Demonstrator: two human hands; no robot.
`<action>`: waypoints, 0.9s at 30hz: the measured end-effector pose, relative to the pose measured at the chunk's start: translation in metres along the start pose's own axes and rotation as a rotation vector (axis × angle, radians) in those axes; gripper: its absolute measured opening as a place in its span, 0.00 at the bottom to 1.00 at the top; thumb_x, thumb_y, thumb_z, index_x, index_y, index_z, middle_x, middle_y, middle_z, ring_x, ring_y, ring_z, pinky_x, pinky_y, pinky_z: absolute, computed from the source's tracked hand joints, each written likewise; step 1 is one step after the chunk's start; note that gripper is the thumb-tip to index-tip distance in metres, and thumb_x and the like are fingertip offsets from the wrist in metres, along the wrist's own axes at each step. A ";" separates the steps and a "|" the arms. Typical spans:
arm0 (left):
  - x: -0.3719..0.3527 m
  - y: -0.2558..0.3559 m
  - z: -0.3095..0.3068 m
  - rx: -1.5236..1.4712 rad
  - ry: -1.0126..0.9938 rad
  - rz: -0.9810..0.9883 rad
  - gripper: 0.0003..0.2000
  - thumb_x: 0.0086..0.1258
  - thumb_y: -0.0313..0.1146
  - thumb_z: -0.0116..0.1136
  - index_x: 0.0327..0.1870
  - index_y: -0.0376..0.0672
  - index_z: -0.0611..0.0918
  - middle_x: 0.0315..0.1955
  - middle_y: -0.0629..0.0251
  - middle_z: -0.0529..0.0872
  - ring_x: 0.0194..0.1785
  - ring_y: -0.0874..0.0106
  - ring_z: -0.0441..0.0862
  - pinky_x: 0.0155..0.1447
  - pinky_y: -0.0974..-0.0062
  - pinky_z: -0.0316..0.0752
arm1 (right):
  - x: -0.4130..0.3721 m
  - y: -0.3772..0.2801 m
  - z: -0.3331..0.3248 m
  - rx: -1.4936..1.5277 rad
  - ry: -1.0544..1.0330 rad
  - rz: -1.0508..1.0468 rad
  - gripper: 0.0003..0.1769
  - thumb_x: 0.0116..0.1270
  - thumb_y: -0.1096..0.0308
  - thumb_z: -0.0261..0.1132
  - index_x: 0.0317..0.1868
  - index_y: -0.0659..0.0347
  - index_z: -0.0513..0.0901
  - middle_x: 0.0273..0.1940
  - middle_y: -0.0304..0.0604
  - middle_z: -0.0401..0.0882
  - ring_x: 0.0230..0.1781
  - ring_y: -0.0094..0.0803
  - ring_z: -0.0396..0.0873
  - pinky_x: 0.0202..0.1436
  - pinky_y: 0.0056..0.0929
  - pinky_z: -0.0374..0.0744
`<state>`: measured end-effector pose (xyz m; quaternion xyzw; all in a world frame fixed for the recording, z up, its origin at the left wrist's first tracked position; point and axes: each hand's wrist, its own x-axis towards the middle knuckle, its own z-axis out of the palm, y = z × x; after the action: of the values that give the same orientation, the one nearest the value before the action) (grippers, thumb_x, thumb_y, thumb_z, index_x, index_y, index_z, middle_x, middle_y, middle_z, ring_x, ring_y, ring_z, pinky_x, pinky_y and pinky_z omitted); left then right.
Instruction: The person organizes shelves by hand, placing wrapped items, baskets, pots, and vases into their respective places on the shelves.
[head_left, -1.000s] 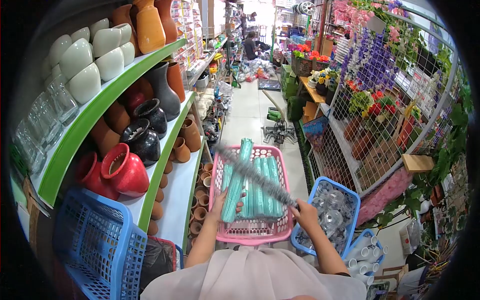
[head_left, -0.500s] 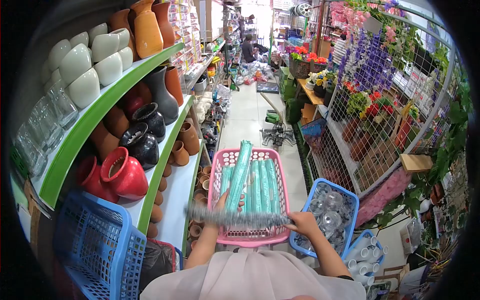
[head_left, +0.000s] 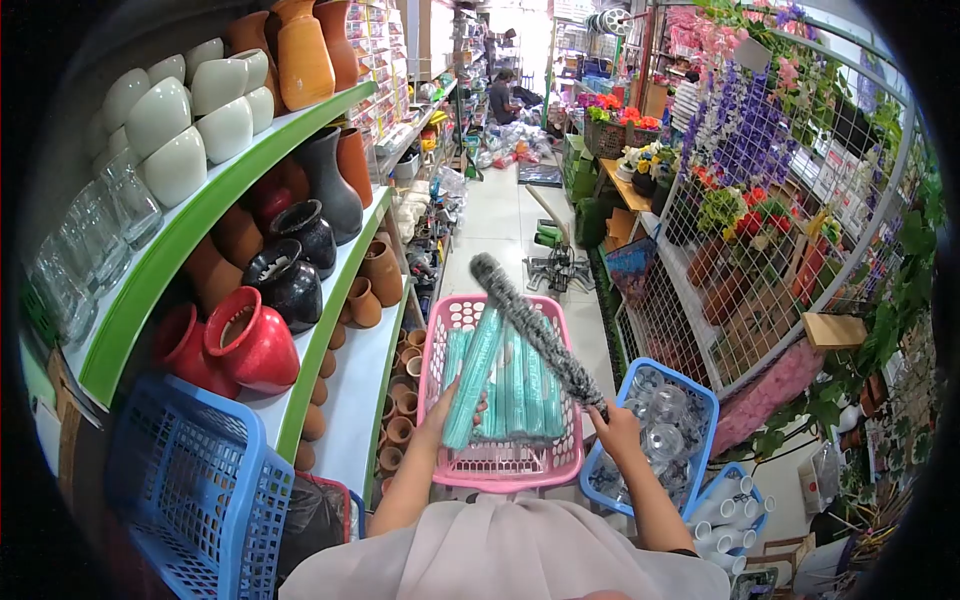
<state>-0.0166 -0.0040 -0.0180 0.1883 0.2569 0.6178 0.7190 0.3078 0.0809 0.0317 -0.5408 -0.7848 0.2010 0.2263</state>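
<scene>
My right hand (head_left: 617, 427) grips the handle end of a long grey duster (head_left: 535, 331), which points up and to the left over a pink basket (head_left: 500, 462). My left hand (head_left: 447, 412) holds one of the teal wrapped rolls (head_left: 474, 377), tilted upward out of the basket. Several more teal rolls (head_left: 527, 380) lie side by side inside the basket.
Green-edged shelves on the left carry a red vase (head_left: 250, 342), black vases (head_left: 290, 283), white pots (head_left: 178, 165) and small clay pots (head_left: 402, 405). A blue basket of clear items (head_left: 655, 420) sits at right, another blue basket (head_left: 200, 480) at lower left. Artificial flowers hang on a wire grid (head_left: 760, 190). A person (head_left: 502, 95) sits far down the aisle.
The duster swung from lying level across the basket's near edge to pointing up and left. My right hand rose slightly. The left hand kept its grip on the teal roll.
</scene>
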 end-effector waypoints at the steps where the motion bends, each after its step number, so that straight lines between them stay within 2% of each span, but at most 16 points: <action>1: -0.005 0.003 0.020 0.072 0.177 0.010 0.27 0.76 0.55 0.40 0.63 0.42 0.71 0.37 0.62 0.82 0.36 0.73 0.78 0.36 0.74 0.78 | -0.002 0.000 0.001 -0.007 -0.014 -0.023 0.19 0.56 0.49 0.68 0.37 0.56 0.80 0.29 0.46 0.81 0.30 0.47 0.81 0.31 0.41 0.77; 2: -0.003 0.004 0.024 0.073 0.176 0.010 0.27 0.76 0.55 0.40 0.63 0.42 0.71 0.37 0.62 0.82 0.36 0.73 0.78 0.36 0.74 0.78 | -0.004 0.002 0.002 -0.007 -0.013 -0.024 0.19 0.56 0.49 0.68 0.37 0.56 0.80 0.29 0.46 0.81 0.30 0.47 0.81 0.31 0.41 0.77; 4: 0.001 0.005 0.028 0.143 0.318 -0.023 0.27 0.76 0.55 0.39 0.60 0.40 0.74 0.34 0.62 0.81 0.35 0.72 0.79 0.35 0.73 0.78 | -0.008 0.010 -0.001 -0.161 -0.082 -0.550 0.18 0.59 0.51 0.66 0.38 0.58 0.79 0.27 0.49 0.81 0.28 0.49 0.80 0.31 0.43 0.76; 5: 0.002 0.001 0.020 0.103 0.221 0.011 0.29 0.75 0.58 0.39 0.59 0.40 0.75 0.34 0.63 0.81 0.36 0.71 0.80 0.36 0.73 0.79 | -0.006 0.012 -0.001 -0.214 -0.107 -0.567 0.18 0.61 0.51 0.65 0.38 0.59 0.79 0.26 0.50 0.81 0.28 0.48 0.81 0.30 0.43 0.76; 6: 0.005 0.001 0.009 0.103 0.222 0.008 0.29 0.75 0.58 0.39 0.59 0.40 0.75 0.34 0.63 0.81 0.36 0.71 0.80 0.36 0.73 0.79 | -0.006 0.011 0.000 -0.214 -0.109 -0.564 0.18 0.61 0.51 0.65 0.38 0.59 0.79 0.26 0.50 0.81 0.28 0.48 0.81 0.30 0.43 0.76; 9: 0.007 0.003 -0.003 0.162 0.076 -0.051 0.33 0.72 0.63 0.40 0.59 0.40 0.75 0.39 0.60 0.83 0.38 0.70 0.81 0.38 0.75 0.80 | -0.006 -0.017 -0.010 0.012 -0.106 0.037 0.21 0.61 0.47 0.64 0.37 0.58 0.79 0.29 0.49 0.81 0.32 0.47 0.81 0.33 0.43 0.77; 12: 0.005 0.004 0.003 0.177 0.248 -0.036 0.31 0.73 0.60 0.40 0.64 0.42 0.69 0.52 0.54 0.78 0.41 0.67 0.78 0.39 0.72 0.79 | -0.014 -0.008 -0.003 -0.063 -0.112 -0.295 0.21 0.61 0.47 0.64 0.35 0.59 0.79 0.28 0.50 0.81 0.32 0.48 0.81 0.34 0.43 0.77; 14: 0.017 -0.003 -0.021 -0.227 -0.307 -0.013 0.29 0.73 0.59 0.40 0.60 0.43 0.72 0.44 0.60 0.82 0.42 0.69 0.81 0.46 0.64 0.81 | -0.012 0.005 -0.001 -0.083 -0.140 -0.440 0.20 0.60 0.47 0.64 0.35 0.59 0.80 0.28 0.50 0.81 0.32 0.49 0.81 0.35 0.44 0.77; 16: 0.003 -0.004 -0.007 0.177 0.277 0.091 0.27 0.74 0.58 0.40 0.59 0.43 0.73 0.43 0.62 0.82 0.41 0.71 0.81 0.44 0.68 0.81 | -0.009 0.005 -0.004 -0.134 -0.160 -0.330 0.21 0.60 0.47 0.65 0.36 0.59 0.80 0.28 0.50 0.80 0.32 0.49 0.81 0.35 0.44 0.76; 17: 0.009 0.005 -0.015 0.173 0.128 -0.014 0.27 0.74 0.58 0.41 0.57 0.43 0.74 0.42 0.63 0.82 0.40 0.73 0.81 0.42 0.71 0.80 | -0.006 0.002 0.000 -0.108 -0.092 -0.193 0.21 0.59 0.48 0.65 0.37 0.60 0.80 0.28 0.51 0.80 0.31 0.51 0.80 0.33 0.46 0.75; 20: 0.004 0.005 -0.007 0.215 0.197 0.042 0.26 0.73 0.59 0.44 0.55 0.44 0.75 0.41 0.64 0.82 0.40 0.73 0.81 0.42 0.71 0.80 | -0.008 -0.017 -0.003 0.008 -0.062 -0.046 0.22 0.59 0.48 0.65 0.35 0.61 0.78 0.27 0.51 0.80 0.31 0.51 0.80 0.32 0.46 0.74; 22: 0.000 0.004 -0.003 0.197 0.240 0.027 0.26 0.72 0.58 0.47 0.55 0.45 0.75 0.42 0.63 0.82 0.41 0.72 0.81 0.42 0.70 0.80 | -0.011 -0.015 -0.007 -0.067 -0.116 -0.187 0.22 0.59 0.47 0.65 0.34 0.61 0.79 0.27 0.52 0.80 0.30 0.52 0.80 0.32 0.46 0.75; 24: -0.001 0.004 0.001 -0.019 0.389 -0.100 0.27 0.70 0.59 0.48 0.56 0.44 0.75 0.41 0.62 0.82 0.41 0.71 0.81 0.43 0.69 0.80 | -0.006 -0.004 -0.005 -0.177 -0.227 -0.562 0.24 0.61 0.45 0.64 0.32 0.62 0.80 0.26 0.53 0.80 0.29 0.53 0.80 0.32 0.45 0.76; 25: -0.002 0.005 0.002 0.176 0.475 -0.036 0.30 0.69 0.61 0.48 0.56 0.42 0.74 0.40 0.61 0.82 0.39 0.68 0.80 0.41 0.68 0.80 | -0.004 -0.002 -0.003 -0.124 -0.145 -0.530 0.25 0.61 0.44 0.64 0.31 0.62 0.80 0.27 0.53 0.80 0.29 0.53 0.80 0.33 0.45 0.76; 26: 0.007 -0.013 -0.054 0.299 0.189 0.131 0.30 0.71 0.61 0.45 0.56 0.41 0.74 0.38 0.61 0.81 0.37 0.69 0.79 0.38 0.69 0.78 | -0.002 -0.005 -0.001 -0.125 -0.143 -0.531 0.25 0.61 0.44 0.64 0.31 0.62 0.80 0.27 0.53 0.80 0.29 0.53 0.80 0.33 0.45 0.76; 27: 0.005 -0.003 -0.053 0.218 0.155 0.023 0.29 0.73 0.60 0.42 0.56 0.42 0.75 0.36 0.62 0.81 0.35 0.71 0.79 0.35 0.71 0.77 | -0.001 -0.010 0.002 -0.112 -0.103 -0.319 0.25 0.60 0.44 0.64 0.32 0.62 0.80 0.28 0.52 0.81 0.30 0.52 0.80 0.33 0.45 0.76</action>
<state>-0.0456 -0.0024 -0.0629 0.2200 0.3753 0.6069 0.6651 0.2999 0.0770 0.0358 -0.4101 -0.8812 0.1461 0.1842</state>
